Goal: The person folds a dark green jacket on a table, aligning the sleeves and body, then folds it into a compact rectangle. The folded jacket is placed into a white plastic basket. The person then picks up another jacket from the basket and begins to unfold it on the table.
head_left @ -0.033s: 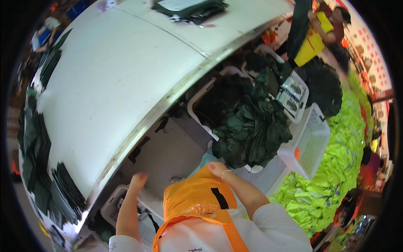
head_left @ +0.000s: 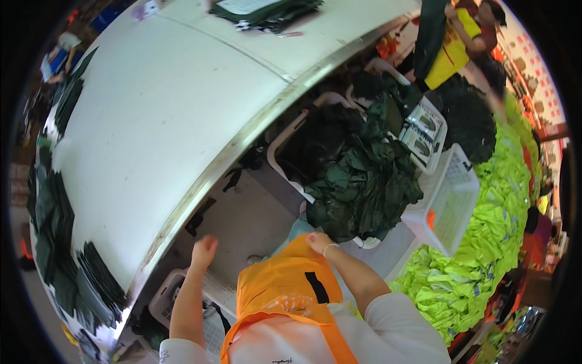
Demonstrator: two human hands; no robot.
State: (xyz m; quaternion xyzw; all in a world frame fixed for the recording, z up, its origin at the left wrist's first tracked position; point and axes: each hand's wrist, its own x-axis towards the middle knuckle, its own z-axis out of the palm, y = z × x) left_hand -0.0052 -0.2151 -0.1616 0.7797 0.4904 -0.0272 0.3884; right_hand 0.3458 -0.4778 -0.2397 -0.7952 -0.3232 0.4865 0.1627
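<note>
My left hand (head_left: 205, 250) hangs in the air between the white table's edge and the orange apron (head_left: 257, 288) I wear. Its fingers are curled into a loose fist, with nothing showing in them. At the apron's far right corner, my right hand (head_left: 318, 241) is closed on the orange cloth, partly hiding the fold it grips. A pale band circles that wrist. Beyond the right hand, a heap of dark green garments (head_left: 357, 188) spills over the rim of a white basket (head_left: 280, 159).
The white table (head_left: 163, 115) curves along the left, bearing stacks of dark folded cloth (head_left: 100, 282). An upright-walled white crate (head_left: 448, 200) stands right, before piled neon-yellow garments (head_left: 479, 267). Another basket (head_left: 167, 297) sits beside my left forearm. A person in yellow (head_left: 451, 57) handles dark cloth farther off.
My left hand has risen a little, away from my body and slightly rightward. The right hand keeps its place at the apron's corner. The whole view has shifted slightly.
</note>
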